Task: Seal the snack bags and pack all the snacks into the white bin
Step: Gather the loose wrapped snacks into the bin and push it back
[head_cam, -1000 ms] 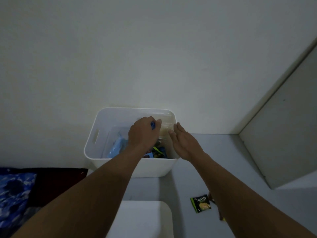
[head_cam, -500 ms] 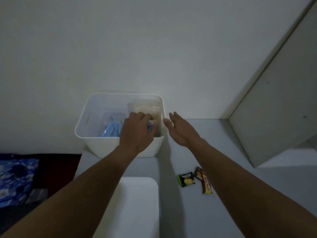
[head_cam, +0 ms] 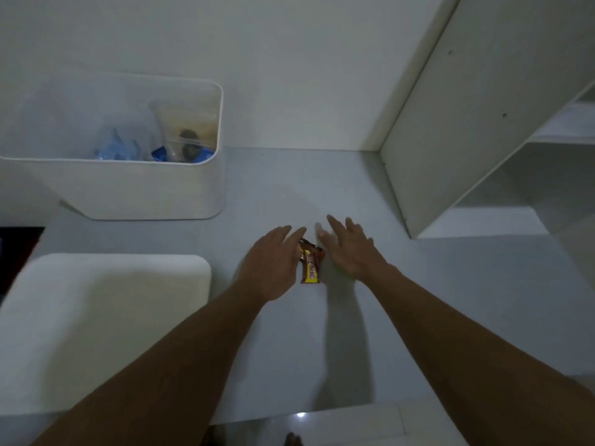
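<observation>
Fingers: left fingers (head_cam: 291, 235) and right fingers (head_cam: 338, 224) were stretched nearly straight and slightly spread, gripping nothing.
White bin (head_cam: 145, 191): one, at the table's rear left corner, upright against the wall, top uncovered.
Bin contents: one clear bag (head_cam: 116, 149) with blue packs lay to the left; a second, pale bag (head_cam: 190, 122) leaned on the bin's right wall. Further count blurred.
White pad (head_cam: 96, 317): one, rounded, at the table's front left edge.
Left hand (head_cam: 270, 265): palm down, just left of the snacks; contact could not be told.
Snack bar (head_cam: 311, 269): one, brown wrapper with a yellow band, flat at mid-table between the hands.
Dark wrapper (head_cam: 311, 245): one, behind the bar, partly hidden by the left fingertips.
Right hand (head_cam: 352, 252): palm turned inward, just right of the bar.
Table (head_cam: 289, 181): one, pale grey.
Shelf unit (head_cam: 450, 130): one, white, along the right edge.
</observation>
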### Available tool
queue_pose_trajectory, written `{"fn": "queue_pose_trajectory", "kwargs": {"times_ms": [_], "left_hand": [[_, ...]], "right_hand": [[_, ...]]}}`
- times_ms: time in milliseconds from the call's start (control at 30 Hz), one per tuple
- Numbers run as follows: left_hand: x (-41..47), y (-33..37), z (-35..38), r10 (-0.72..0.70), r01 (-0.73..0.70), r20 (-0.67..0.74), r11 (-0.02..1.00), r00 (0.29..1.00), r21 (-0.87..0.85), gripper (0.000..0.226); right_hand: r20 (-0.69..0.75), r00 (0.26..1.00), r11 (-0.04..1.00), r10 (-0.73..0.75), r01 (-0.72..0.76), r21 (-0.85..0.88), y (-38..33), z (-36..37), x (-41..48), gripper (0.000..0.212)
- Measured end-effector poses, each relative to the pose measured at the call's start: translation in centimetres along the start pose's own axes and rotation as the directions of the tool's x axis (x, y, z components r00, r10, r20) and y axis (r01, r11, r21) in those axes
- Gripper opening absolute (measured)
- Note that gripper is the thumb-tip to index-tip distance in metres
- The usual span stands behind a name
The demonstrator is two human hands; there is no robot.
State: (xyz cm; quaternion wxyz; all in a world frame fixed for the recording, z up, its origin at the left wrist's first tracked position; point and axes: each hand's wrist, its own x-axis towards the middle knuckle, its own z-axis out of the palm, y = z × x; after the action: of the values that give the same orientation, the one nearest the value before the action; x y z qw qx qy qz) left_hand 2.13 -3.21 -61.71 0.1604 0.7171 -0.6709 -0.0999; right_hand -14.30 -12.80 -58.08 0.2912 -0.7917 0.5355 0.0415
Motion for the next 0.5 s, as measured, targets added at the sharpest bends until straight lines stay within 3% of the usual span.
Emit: {"fn": "queue_pose_trajectory", "kwargs": {"times_ms": [100, 233, 367, 500], "left_hand": [[0.9, -0.7, 2.5, 0.06, -0.079, 0.142, 0.988, 0.988, 0.136, 0.055], [0.8, -2.3, 4.2, 0.065, -0.101, 0.176, 0.973, 0.982, 0.205, 0.053], [0.4, -2.3, 4.6, -0.006, -0.011, 0.122, 0.99, 0.992, 0.138, 0.05], [0.4, -2.0, 5.1, -0.043, 0.043, -0.018, 0.999, 0.999, 0.031, 0.04]], "right_hand": [[0.03, 0.999, 1.0, 0.013, -0.013, 0.026, 1.9, 2.2, -0.3, 0.083], [-0.029, 0.999, 0.998, -0.046, 0.044, -0.046, 3.0, 4.8, 0.2, 0.098], [-0.171, 0.972, 0.986, -0.163, 0.153, -0.066, 3.9, 5.5, 0.7, 0.07], [-0.37, 0.887, 0.96, -0.278, 0.246, -0.132, 5.0, 5.9, 0.8, 0.03]]}}
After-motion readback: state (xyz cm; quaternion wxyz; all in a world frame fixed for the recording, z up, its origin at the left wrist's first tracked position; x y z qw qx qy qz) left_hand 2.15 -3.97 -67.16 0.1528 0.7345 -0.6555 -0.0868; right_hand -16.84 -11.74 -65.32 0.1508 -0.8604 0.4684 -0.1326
